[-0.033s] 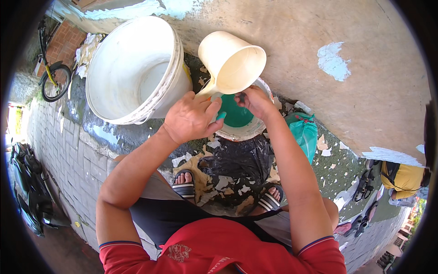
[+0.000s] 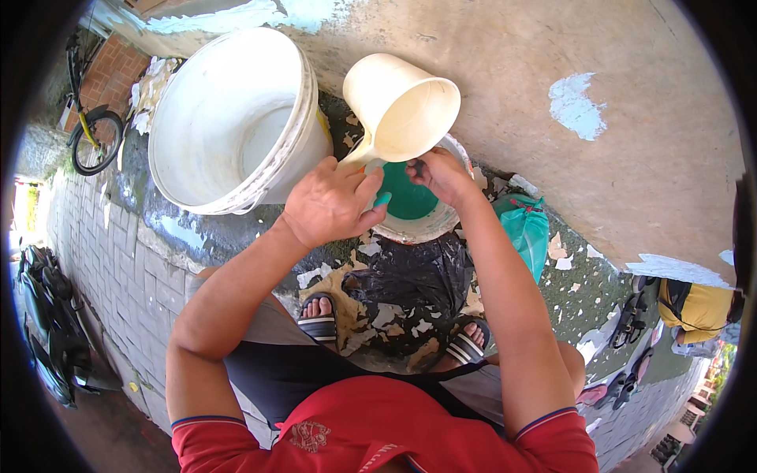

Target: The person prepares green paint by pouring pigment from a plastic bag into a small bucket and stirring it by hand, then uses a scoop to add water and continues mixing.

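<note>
My left hand (image 2: 327,203) is closed around the handle of a cream plastic dipper (image 2: 386,88). Its mouth tilts toward me above the far side of a small white bucket (image 2: 418,234). Green paint (image 2: 408,197) lies in that bucket, and my left thumb carries a green smear. Over the bucket's right side, my right hand (image 2: 445,177) has its fingers curled together close to the dipper's rim. A dark spot shows at those fingertips, too small to name. A large white bucket (image 2: 177,162) stands to the left, leaning toward me.
A black plastic sheet or bag (image 2: 422,276) lies between my sandalled feet. Right of the small bucket sits a tied green plastic bag (image 2: 527,232). A peeling wall (image 2: 505,71) rises behind, with paint flakes on the ground. Several sandals (image 2: 628,323) lie farther right; a bicycle wheel (image 2: 96,142) is far left.
</note>
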